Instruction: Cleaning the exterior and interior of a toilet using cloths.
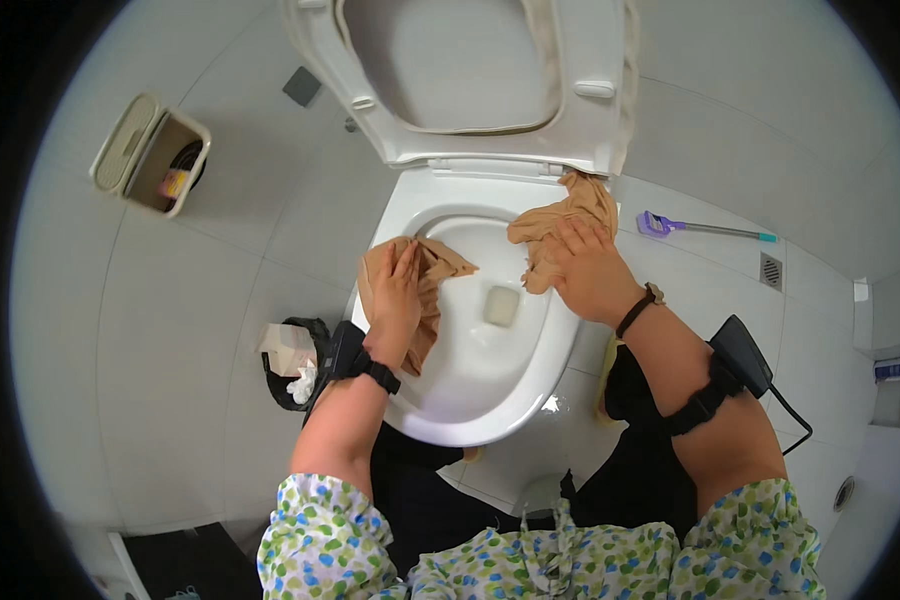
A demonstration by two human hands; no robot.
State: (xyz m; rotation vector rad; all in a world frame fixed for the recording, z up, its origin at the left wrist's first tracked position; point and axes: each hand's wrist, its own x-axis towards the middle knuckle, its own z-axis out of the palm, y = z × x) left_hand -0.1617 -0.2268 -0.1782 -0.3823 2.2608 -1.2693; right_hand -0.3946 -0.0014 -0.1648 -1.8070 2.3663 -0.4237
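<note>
Before me stands a white ceramic toilet (559,360) with its seat and lid (487,145) raised. My left hand (396,296) holds a tan cloth (373,274) against the left rim, fingers together, with part of the cloth hanging into the bowl. On the right rim, my right hand (594,274) presses down on a second tan cloth (559,220), bunched beneath the fingers. That cloth's upper end reaches the right seat hinge, and its lower edge hangs over the inside of the bowl. Water (501,306) shows at the bottom of the bowl.
A purple-headed brush with a metal handle (709,227) lies to the right, near a floor drain (771,271). Left of the toilet is a black-lined waste bin (277,386) with paper in it. An open-lidded beige box (147,161) is at the upper left.
</note>
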